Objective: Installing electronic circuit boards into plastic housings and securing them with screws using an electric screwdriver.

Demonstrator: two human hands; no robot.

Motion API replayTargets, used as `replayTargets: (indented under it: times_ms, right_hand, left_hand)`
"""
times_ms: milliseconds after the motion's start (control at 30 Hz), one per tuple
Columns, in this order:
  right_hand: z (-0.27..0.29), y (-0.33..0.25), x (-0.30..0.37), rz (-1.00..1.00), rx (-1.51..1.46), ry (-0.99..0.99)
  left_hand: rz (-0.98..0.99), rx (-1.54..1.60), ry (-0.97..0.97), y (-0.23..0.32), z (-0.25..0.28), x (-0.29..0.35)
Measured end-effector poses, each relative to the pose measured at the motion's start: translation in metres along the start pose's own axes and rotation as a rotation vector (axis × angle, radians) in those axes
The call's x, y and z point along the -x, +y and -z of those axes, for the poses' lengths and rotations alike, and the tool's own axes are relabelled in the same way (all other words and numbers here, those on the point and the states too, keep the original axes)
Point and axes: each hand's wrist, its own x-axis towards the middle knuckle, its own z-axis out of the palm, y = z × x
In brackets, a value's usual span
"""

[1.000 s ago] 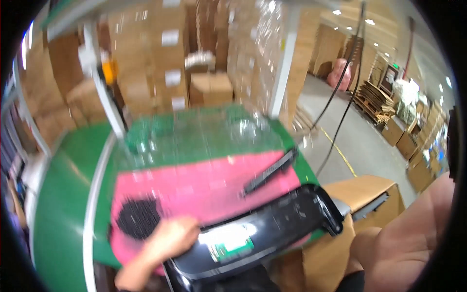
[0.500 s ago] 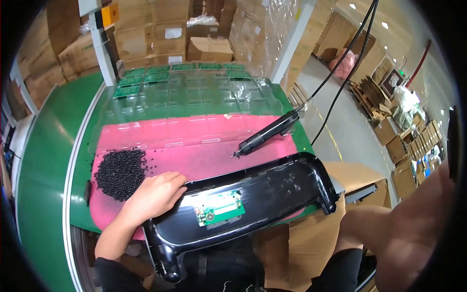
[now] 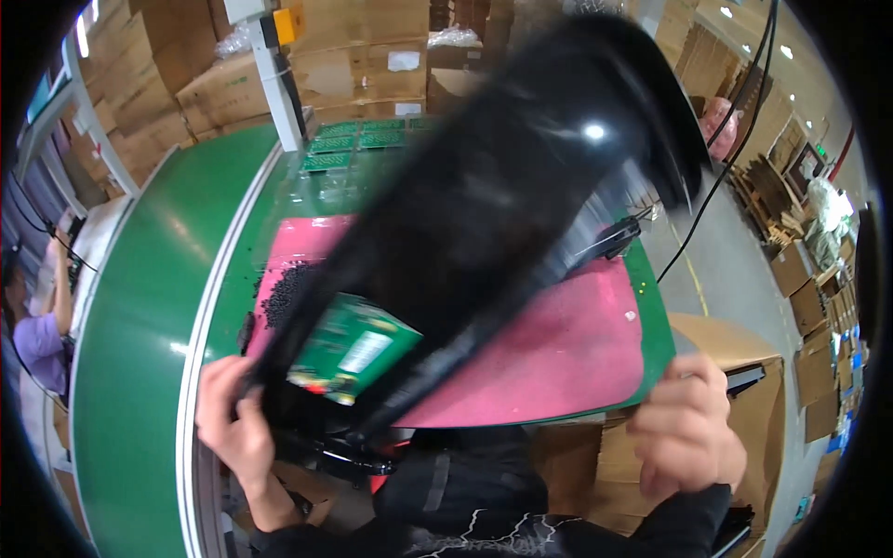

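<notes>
My left hand grips the lower left end of a long black plastic housing. The housing is raised at a steep slant, its far end up and to the right, and blurred by motion. Inside its lower end lies a green circuit board with a white label. My right hand is apart from the housing, to the right of the mat's near corner. Its fingers are curled in and somewhat blurred; whether anything is inside them is hidden. Behind the housing, an electric screwdriver shows only in part.
A pink mat covers the green bench. On its left lies a pile of small black pieces, partly covered by the housing. Several green boards rest in a clear tray at the back. A cardboard box stands at right; another person is far left.
The housing has gone from lying over the near mat to a raised, steep slant. My left hand has shifted from its far edge to its lower end. My right hand has come down.
</notes>
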Motion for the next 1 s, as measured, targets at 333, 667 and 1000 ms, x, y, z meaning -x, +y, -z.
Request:
replayTargets:
  times_ms: [333, 667, 1000]
  right_hand:
    - [0.052, 0.039, 0.151, -0.815, 0.438, 0.109]
    - [0.07, -0.072, 0.47, -1.507, 0.914, -0.32]
    - [-0.057, 0.05, 0.048, -1.159, 0.636, -0.578]
  left_hand:
    - [1.065, 0.953, 0.429, -0.055, 0.078, 0.003]
    - [0.965, 0.992, 0.658, -0.232, 0.105, 0.003]
    - [0.455, 0.224, 0.695, -0.245, 0.086, -0.014]
